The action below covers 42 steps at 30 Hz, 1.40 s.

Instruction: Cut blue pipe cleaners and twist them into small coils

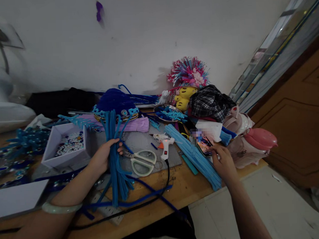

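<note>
My left hand (103, 157) is closed around a bunch of blue pipe cleaners (116, 169), which runs from a blue beaded headpiece (117, 105) down over the table's front. A pale green bangle (60, 207) sits on that wrist. My right hand (223, 161) rests at the table's right end, its fingertips touching a phone (205, 146) with a lit screen. A bundle of light blue pipe cleaners (194, 155) lies just left of that hand.
White-handled scissors (141, 162) and a white glue gun (165, 147) with a black cord lie on a grey mat (147, 142). A white box of beads (67, 145) stands left. Plaid cloth (211, 102), a pink bag (251, 140) and a feathered ornament (188, 71) crowd the right back.
</note>
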### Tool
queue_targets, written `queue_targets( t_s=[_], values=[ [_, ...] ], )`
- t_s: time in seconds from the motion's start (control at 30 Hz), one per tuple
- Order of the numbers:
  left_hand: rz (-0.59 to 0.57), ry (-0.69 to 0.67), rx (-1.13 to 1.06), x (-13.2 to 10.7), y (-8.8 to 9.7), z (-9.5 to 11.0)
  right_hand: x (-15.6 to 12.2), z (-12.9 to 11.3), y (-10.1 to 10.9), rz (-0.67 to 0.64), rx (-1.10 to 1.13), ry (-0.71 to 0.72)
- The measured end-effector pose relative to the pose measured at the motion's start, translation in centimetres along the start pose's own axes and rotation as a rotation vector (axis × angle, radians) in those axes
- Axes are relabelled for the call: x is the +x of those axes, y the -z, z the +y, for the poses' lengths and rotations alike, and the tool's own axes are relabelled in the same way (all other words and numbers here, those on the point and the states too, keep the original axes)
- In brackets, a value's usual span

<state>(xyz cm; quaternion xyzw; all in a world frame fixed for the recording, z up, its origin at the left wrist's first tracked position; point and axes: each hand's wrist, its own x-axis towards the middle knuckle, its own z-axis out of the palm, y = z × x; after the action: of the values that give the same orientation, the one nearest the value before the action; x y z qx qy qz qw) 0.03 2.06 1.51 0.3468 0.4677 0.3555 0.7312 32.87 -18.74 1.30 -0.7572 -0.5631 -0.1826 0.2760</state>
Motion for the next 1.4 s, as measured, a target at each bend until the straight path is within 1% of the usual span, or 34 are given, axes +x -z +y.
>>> queue_targets(
  t_s=[0.07, 0.13, 0.17, 0.23, 0.27, 0.3, 0.33, 0.4, 0.43, 0.5, 0.57, 0.63, 0.73, 0.8, 0.9, 0.97, 1.03, 1.13, 1.2, 1.23, 1.27, 1.33, 1.4],
  values=[
    [-0.007, 0.001, -0.02, -0.1, 0.0, 0.0, 0.4, -0.5, 0.5, 0.041, -0.048, -0.051],
    [0.019, -0.032, -0.018, -0.3, -0.1, 0.1, 1.2, -1.7, 1.2, 0.09, -0.049, -0.074],
    [0.031, -0.048, -0.013, -0.5, -0.2, 0.2, 1.6, -2.6, 1.5, 0.098, -0.012, -0.056],
    [0.026, -0.066, -0.012, -1.0, -0.5, 0.5, 2.6, -5.3, 1.8, 0.074, 0.1, -0.023],
    [0.01, -0.066, -0.02, -1.2, -0.6, 0.6, 3.1, -6.9, 1.7, 0.045, 0.159, 0.003],
    [-0.008, -0.058, -0.03, -1.4, -0.8, 0.7, 3.6, -8.8, 1.4, -0.002, 0.227, 0.063],
    [-0.028, -0.049, -0.041, -1.6, -0.9, 0.8, 3.9, -10.7, 0.9, -0.078, 0.294, 0.13],
    [-0.08, -0.022, -0.065, -2.0, -1.2, 0.8, 4.4, -14.4, -0.7, -0.214, 0.395, 0.21],
    [-0.105, -0.011, -0.077, -2.2, -1.4, 0.6, 4.6, -16.1, -1.6, -0.27, 0.445, 0.226],
    [-0.13, -0.019, -0.097, -2.6, -1.8, 0.2, 4.7, -18.8, -3.5, -0.373, 0.548, 0.212],
    [-0.119, -0.031, -0.091, -3.2, -2.3, -0.2, 4.7, -20.3, -5.1, -0.483, 0.667, 0.135],
    [-0.097, -0.017, -0.038, -3.8, -2.9, -0.7, 4.8, -20.8, -6.2, -0.527, 0.829, 0.081],
    [-0.087, -0.02, 0.015, -4.6, -3.6, -1.2, 5.0, -20.4, -7.1, -0.515, 1.013, -0.029],
    [-0.071, -0.039, 0.029, -5.0, -3.9, -1.4, 5.1, -20.0, -7.3, -0.535, 1.089, -0.15],
    [-0.066, -0.067, 0.082, -5.1, -3.8, -1.5, 5.3, -19.8, -7.5, -0.63, 1.199, -0.324],
    [-0.093, -0.079, 0.125, -4.9, -3.6, -1.5, 5.3, -19.9, -7.5, -0.663, 1.249, -0.374],
    [-0.121, -0.093, 0.152, -4.7, -3.3, -1.4, 5.3, -20.1, -7.4, -0.671, 1.281, -0.387],
    [-0.128, -0.108, 0.173, -4.5, -3.2, -1.4, 5.3, -20.3, -7.3, -0.687, 1.301, -0.403],
    [-0.123, -0.112, 0.193, -4.6, -3.3, -1.4, 5.3, -20.3, -7.4, -0.683, 1.258, -0.381],
    [-0.121, -0.115, 0.205, -4.7, -3.3, -1.4, 5.3, -20.3, -7.4, -0.666, 1.21, -0.347],
    [-0.117, -0.118, 0.219, -4.7, -3.4, -1.4, 5.4, -20.2, -7.3, -0.635, 1.138, -0.282],
    [-0.104, -0.124, 0.248, -4.8, -3.4, -1.5, 5.6, -19.6, -6.7, -0.532, 0.892, -0.068],
    [-0.091, -0.119, 0.269, -4.7, -3.3, -1.4, 6.1, -18.3, -5.4, -0.416, 0.532, 0.16]
  ],
)
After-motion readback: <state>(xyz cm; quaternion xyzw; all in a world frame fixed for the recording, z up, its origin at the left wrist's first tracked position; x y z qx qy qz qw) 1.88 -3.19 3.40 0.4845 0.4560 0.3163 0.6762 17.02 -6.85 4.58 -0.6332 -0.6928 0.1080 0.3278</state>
